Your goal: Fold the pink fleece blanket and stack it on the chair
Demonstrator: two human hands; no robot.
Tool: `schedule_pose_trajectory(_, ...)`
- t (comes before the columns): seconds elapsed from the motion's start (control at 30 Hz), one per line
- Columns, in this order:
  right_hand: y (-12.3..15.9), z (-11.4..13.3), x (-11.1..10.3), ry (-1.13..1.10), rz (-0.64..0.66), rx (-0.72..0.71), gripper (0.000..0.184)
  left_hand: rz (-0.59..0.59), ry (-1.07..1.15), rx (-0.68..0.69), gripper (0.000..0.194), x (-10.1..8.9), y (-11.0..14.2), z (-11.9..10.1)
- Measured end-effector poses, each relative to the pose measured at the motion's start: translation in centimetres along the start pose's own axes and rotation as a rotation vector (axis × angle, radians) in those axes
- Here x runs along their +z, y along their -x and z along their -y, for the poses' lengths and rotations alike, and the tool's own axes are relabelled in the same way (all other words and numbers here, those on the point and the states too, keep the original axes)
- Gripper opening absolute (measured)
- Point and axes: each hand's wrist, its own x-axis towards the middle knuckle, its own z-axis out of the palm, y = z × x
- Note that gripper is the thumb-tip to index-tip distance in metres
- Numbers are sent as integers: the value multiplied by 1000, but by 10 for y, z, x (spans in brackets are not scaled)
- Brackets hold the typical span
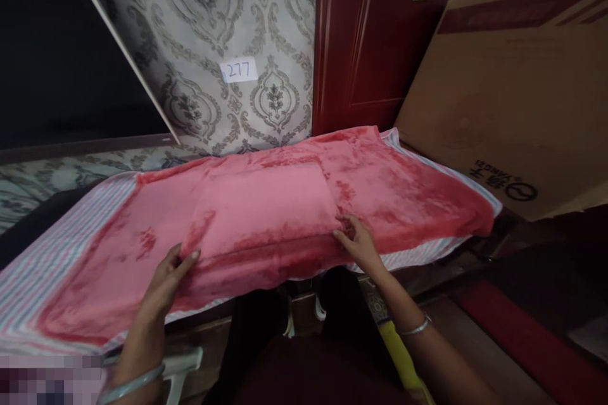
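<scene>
The folded pink cloth (270, 199) lies centrally on the pink blanket (403, 196). Half-curled, the left hand (173, 269) and right hand (356, 242) meet its near corners, perhaps keeping that edge straight; whether either pinches, I cannot tell.

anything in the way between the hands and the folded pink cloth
Nothing visible: the left hand is right at the near left corner of the folded pink cloth, the right hand at its near right corner.
</scene>
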Motion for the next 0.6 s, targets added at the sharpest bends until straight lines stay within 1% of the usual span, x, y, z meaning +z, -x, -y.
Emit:
schedule_pose_trajectory(0.07, -2, -1, 0, 51, -38, -36, 38, 24, 28, -9, 72, -1, 3, 1)
schedule_pose_trajectory(0.17, -2, -9, -1, 73, -74, -14, 36, 12, 19, 7, 64, -2, 5, 1)
schedule_pose_trajectory(0.23, 1, -17, 0, 40, -60, 12, 38, 45, 27, 18, 62, -4, 7, 1)
schedule_pose_trajectory(0.33, 6, -26, 0, -16, -21, 42, 42, 130, 91, 22, 63, -7, 11, 0)
schedule_pose_trajectory(0.4, 9, -29, -1, -17, 9, 23, 47, 173, 142, 27, 64, -9, 13, 3)
schedule_pose_trajectory(0.43, 10, -30, -1, 2, 16, -15, 51, 181, 158, 34, 62, -9, 14, 5)
schedule_pose_trajectory(0.5, 11, -29, -2, 76, 3, -136, 58, 180, 158, 62, 58, -9, 13, 10)
schedule_pose_trajectory(0.53, 11, -28, -2, 118, -10, -205, 57, 168, 142, 83, 55, -8, 12, 13)
schedule_pose_trajectory(0.6, 9, -25, -2, 184, -26, -317, 48, 123, 96, 129, 52, -5, 9, 20)
